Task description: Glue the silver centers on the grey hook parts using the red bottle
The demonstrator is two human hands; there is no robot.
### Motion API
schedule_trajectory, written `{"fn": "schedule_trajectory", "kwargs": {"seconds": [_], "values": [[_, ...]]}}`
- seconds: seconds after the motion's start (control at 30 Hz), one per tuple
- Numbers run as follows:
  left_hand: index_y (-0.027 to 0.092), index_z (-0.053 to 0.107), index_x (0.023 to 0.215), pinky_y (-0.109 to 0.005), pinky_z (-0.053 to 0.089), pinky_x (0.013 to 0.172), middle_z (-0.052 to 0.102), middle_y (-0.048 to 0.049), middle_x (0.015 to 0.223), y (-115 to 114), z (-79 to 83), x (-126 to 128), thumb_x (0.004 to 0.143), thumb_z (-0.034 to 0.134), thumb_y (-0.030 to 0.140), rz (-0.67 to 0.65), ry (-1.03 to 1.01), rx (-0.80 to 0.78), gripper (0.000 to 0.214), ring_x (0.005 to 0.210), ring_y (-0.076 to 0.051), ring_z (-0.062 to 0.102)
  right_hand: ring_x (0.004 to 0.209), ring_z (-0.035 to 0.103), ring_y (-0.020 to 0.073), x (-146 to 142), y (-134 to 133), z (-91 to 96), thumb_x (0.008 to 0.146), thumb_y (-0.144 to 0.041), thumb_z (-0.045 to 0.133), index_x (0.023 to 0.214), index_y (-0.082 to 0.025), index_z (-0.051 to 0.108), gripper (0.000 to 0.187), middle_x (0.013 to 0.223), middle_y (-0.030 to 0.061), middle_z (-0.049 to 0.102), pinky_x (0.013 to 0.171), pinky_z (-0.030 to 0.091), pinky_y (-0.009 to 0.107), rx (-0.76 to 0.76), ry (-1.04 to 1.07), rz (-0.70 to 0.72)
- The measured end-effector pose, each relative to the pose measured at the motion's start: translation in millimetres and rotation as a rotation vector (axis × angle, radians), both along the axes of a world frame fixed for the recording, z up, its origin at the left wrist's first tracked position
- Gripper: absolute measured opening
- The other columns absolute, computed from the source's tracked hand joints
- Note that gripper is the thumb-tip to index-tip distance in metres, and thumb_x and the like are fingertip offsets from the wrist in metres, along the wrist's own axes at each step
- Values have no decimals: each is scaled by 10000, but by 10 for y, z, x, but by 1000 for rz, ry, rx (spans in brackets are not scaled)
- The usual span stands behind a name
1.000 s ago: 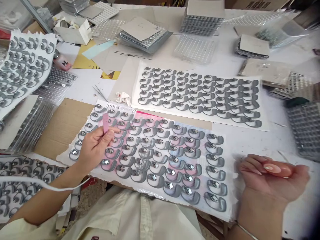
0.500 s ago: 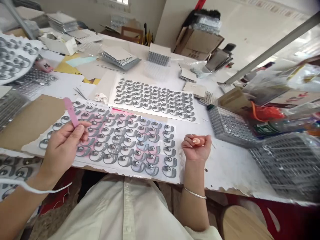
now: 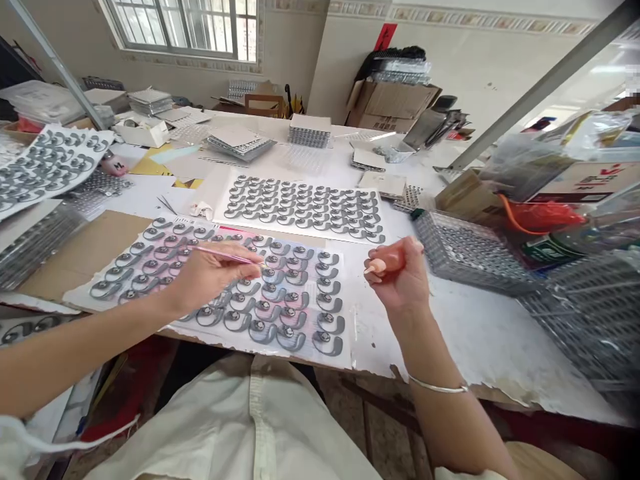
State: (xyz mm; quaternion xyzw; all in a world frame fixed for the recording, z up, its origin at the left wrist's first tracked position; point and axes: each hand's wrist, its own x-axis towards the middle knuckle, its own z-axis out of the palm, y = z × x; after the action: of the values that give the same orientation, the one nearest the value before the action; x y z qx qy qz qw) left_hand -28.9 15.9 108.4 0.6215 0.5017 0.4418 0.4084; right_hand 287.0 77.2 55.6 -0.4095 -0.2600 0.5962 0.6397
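My left hand (image 3: 205,277) is closed around a slim pink stick-like tool (image 3: 225,255), its tip pointing right over the near sheet (image 3: 307,347). Rows of grey curved pieces with round metal settings (image 3: 289,312) cover that sheet, some hidden under my left hand and forearm. To the right of the sheet, my right hand (image 3: 407,283) is wrapped round a small orange-pink squeeze bottle (image 3: 390,259) with a pale nozzle, held above the table. Beyond the near sheet lies a second sheet (image 3: 320,232) of similar grey pieces.
Tweezers (image 3: 167,205) and a crumpled tissue (image 3: 201,211) lie by the far sheet. Clear trays of small parts (image 3: 470,253) are stacked at right. Another curled sheet of pieces (image 3: 55,160) and a brown board (image 3: 95,243) are at left. A metal pole (image 3: 545,87) slants across the right.
My left hand has moved right over the near sheet, and the pink tool has swung from upright to nearly level. My right hand has risen slightly and turned, showing the bottle's nozzle.
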Motion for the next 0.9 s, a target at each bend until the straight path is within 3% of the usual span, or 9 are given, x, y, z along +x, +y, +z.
{"fn": "schedule_trajectory", "kwargs": {"seconds": [0.13,0.27,0.4,0.67,0.9], "values": [[156,766,859,-301,613,656,743,-76,842,438,-243,276,733,768,297,-190,22,47,189,728,-213,713,406,471,97,-133,280,20,581,-525,809,689,-221,324,582,541,-73,428,312,274,167,32,-110,32],[159,758,911,-258,593,659,750,-68,852,905,-544,449,811,687,197,-289,199,332,128,743,-187,715,406,453,95,-269,615,-112,709,-527,732,668,-217,322,516,503,-73,381,330,288,183,156,-198,27],[153,728,985,-259,601,716,750,-67,903,1207,-785,546,864,617,165,-359,281,552,165,799,-180,723,410,465,97,-385,919,-261,784,-492,682,677,-219,382,420,494,-63,414,340,303,201,256,-292,-22],[130,652,1047,-249,606,762,741,-83,939,1351,-1071,623,914,536,134,-397,318,699,177,837,-164,719,382,505,109,-546,1150,-475,844,-493,615,681,-219,404,383,453,-67,441,329,315,210,370,-407,-32],[61,593,1090,-286,600,827,714,-133,1022,1300,-1095,588,875,476,55,-496,393,743,245,974,-192,687,410,504,103,-544,1075,-534,823,-485,643,675,-214,467,355,475,-48,484,360,360,218,394,-524,-37]]}}
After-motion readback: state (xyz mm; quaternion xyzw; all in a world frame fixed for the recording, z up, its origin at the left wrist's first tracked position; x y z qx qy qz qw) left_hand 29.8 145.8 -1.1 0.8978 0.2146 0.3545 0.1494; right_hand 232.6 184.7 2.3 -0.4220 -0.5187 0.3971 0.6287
